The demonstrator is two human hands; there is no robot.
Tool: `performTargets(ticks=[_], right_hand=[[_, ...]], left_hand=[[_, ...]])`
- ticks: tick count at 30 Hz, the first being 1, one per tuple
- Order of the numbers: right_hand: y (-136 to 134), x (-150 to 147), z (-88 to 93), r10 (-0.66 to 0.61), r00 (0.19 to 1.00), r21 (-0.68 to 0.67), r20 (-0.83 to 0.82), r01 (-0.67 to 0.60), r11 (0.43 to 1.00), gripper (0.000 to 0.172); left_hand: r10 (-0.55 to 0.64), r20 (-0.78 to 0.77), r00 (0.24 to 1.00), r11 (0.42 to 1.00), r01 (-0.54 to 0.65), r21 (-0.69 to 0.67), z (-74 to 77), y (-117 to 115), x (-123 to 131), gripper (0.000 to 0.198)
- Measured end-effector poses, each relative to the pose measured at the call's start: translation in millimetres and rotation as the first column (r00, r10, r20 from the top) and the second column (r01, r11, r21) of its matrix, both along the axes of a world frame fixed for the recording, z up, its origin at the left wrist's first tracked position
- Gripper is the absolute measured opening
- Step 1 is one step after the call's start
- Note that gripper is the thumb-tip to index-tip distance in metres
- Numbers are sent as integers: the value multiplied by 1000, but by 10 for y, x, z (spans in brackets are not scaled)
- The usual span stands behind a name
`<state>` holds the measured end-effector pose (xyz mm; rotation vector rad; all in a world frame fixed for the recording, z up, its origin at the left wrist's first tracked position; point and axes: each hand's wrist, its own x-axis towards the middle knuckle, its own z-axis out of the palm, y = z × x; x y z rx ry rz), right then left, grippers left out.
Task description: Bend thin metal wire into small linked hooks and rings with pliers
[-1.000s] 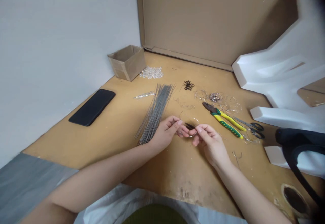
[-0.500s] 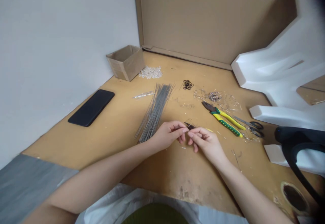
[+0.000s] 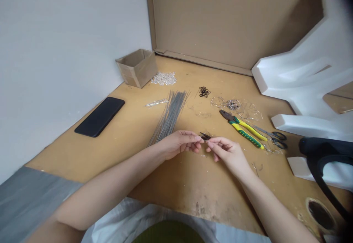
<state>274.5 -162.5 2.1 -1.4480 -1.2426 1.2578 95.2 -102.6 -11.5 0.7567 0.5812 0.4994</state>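
Observation:
Thumb and fingers of my left hand (image 3: 185, 142) pinch a thin piece of wire (image 3: 204, 138) near the table's middle. My right hand (image 3: 224, 150) pinches at the same wire from the other side, fingertips close to the left ones. Just behind the fingertips lies a dark-jawed tool (image 3: 204, 136), mostly hidden by my right hand. A bundle of straight grey wires (image 3: 171, 114) lies left of the hands, partly under my left wrist. Pliers with yellow-green handles (image 3: 245, 129) rest to the right.
Scissors (image 3: 277, 139) lie beside the pliers, with tangled wire loops (image 3: 234, 105) behind. Black rings (image 3: 204, 92), clear small pieces (image 3: 164, 78) and a cardboard box (image 3: 138, 68) are farther back. A phone (image 3: 99, 117) lies left; white foam (image 3: 300, 74) stands right.
My hands have drawn slightly apart. The left moved a little left and the right a little right, both still pinching, and more of the dark-jawed tool shows between them.

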Motion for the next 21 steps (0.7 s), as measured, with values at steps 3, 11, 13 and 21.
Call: performTargets(ticks=[3, 11, 13, 21], right_hand=[[0, 2, -19, 0, 999, -7, -53, -1, 1000, 25], [8, 36, -48, 27, 975, -31, -223, -35, 999, 37], [10, 47, -30, 58, 964, -63, -259, -77, 995, 36], [16, 68, 18, 146, 887, -184, -438, -247, 951, 24]], left_hand=[[-10, 10, 1000, 1000, 10, -3, 4, -2, -6, 15], [54, 59, 997, 999, -54, 4, 4, -8, 0, 13], [63, 92, 994, 998, -63, -2, 6, -10, 0, 13], [1, 121, 993, 1000, -3, 20, 22, -15, 2, 16]])
